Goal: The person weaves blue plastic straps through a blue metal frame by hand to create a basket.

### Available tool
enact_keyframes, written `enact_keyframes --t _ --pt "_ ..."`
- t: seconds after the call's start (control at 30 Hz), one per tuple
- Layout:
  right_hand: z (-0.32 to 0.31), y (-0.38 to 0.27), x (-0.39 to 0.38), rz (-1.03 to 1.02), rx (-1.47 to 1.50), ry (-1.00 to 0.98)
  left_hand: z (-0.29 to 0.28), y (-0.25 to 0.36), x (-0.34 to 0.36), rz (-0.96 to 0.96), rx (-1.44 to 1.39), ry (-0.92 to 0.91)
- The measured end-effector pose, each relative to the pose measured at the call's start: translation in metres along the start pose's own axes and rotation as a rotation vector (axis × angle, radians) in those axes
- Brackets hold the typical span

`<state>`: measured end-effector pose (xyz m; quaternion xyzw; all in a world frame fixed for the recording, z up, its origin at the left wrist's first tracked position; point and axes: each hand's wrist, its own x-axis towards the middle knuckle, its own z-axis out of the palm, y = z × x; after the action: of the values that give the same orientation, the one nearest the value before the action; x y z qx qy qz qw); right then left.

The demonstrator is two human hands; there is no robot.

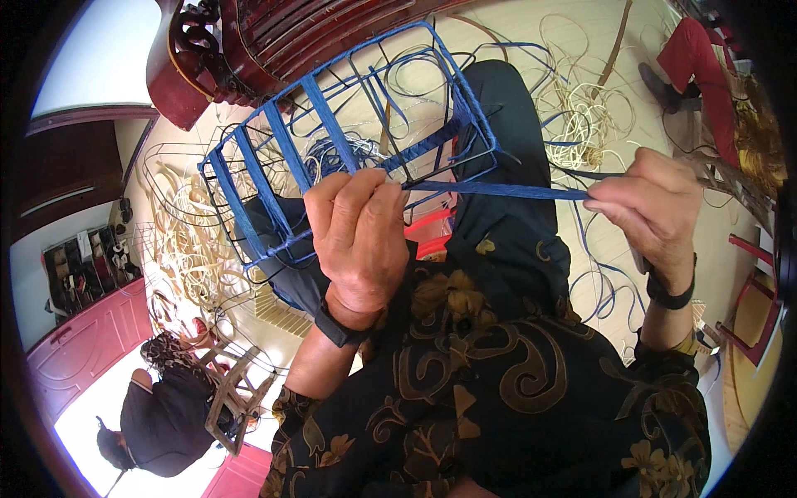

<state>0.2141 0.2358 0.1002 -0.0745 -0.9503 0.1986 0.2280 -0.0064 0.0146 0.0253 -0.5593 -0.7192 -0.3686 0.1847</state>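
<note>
A rectangular wire frame [433,42], partly wrapped and banded with blue flat strips, rests across my legs. My left hand [355,236] is closed at its near side, fingers curled over the rim where a blue strip [506,191] meets it. That strip stretches taut to the right, where my right hand [643,207] pinches it, away from the frame. A loose bundle of blue strips [328,150] shows through the frame's openings.
A carved dark-red wooden bench [178,83] stands behind. Tangled pale strands [191,232] lie at left and right [581,124]. A person [166,423] sits lower left beside another frame [232,390]; a red-trousered leg [697,66] is at upper right.
</note>
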Motion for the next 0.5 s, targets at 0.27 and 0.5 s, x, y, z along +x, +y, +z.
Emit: enact_keyframes --t 0.27,0.5 --pt "0.04 0.028 -0.024 0.166 0.121 0.095 -0.005 0.008 0.003 -0.104 -0.001 -0.091" --pt "-0.008 0.004 0.015 -0.154 -0.133 0.066 -0.001 0.008 0.002 -0.074 0.022 -0.059"
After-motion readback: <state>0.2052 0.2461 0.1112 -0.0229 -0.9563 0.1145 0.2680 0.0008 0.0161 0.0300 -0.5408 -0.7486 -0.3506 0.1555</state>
